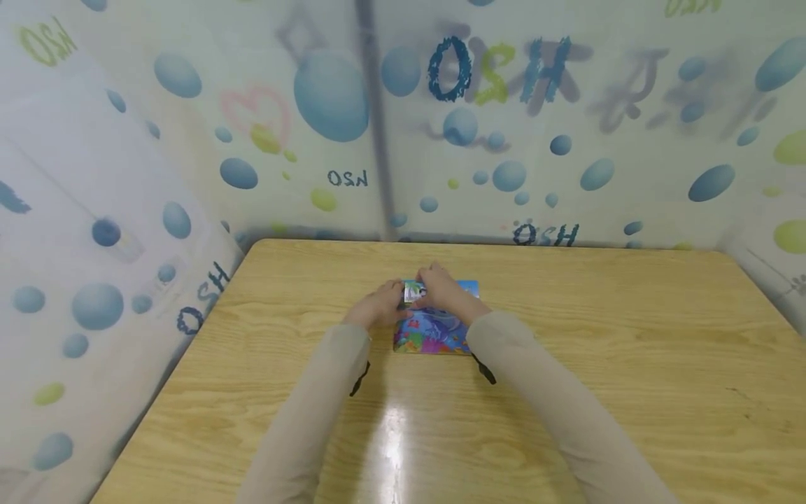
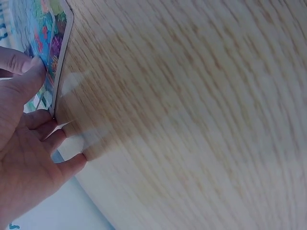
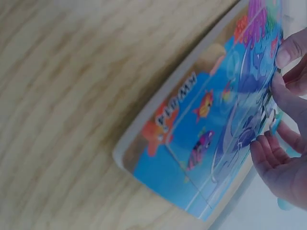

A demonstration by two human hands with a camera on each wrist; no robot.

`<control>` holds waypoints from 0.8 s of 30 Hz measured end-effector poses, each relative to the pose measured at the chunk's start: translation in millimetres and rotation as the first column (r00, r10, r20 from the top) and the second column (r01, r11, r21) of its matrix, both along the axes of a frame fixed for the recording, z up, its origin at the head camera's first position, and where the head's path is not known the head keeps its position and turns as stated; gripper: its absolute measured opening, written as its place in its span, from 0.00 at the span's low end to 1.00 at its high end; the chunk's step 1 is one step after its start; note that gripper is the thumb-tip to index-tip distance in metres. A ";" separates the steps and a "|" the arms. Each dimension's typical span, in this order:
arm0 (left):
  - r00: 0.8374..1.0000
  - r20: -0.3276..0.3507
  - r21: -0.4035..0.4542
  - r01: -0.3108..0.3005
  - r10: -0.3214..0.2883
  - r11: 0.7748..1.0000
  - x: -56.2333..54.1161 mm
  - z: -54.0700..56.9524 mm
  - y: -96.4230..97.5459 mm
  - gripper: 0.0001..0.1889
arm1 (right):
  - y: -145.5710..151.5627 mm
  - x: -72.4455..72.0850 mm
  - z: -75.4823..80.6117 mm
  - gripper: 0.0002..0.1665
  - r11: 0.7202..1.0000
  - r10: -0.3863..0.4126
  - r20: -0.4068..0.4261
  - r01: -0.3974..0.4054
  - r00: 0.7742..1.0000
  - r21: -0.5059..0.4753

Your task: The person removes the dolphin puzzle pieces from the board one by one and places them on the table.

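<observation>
A colourful jigsaw puzzle with an undersea picture lies flat on the wooden table. My left hand grips its left edge; in the left wrist view the thumb lies over the picture and the fingers are at the edge. Reaching over the far left part of the puzzle, my right hand pinches a puzzle piece between thumb and fingertips. From the right wrist view, fish, a starfish and lettering show on the puzzle's near side. Both hands are close together, partly covering the far left corner.
The wooden table spreads around the puzzle on all sides, its far edge just beyond the hands. Behind it and to the left hangs a pale curtain printed with blue and green spots and letters.
</observation>
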State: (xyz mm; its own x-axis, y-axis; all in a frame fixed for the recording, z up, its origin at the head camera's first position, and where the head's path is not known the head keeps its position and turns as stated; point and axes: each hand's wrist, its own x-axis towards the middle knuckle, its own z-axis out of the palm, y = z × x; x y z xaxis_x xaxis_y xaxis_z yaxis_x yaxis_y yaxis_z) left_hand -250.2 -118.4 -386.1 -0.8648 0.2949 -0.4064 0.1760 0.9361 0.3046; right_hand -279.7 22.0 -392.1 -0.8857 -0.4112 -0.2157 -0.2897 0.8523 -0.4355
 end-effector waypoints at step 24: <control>0.999 0.010 0.048 -0.053 0.053 0.997 2.4 0.5 2.0 0.38 | 32.8 -11.0 0.7 0.18 0.861 -0.146 0.208 0.228 0.967 -0.455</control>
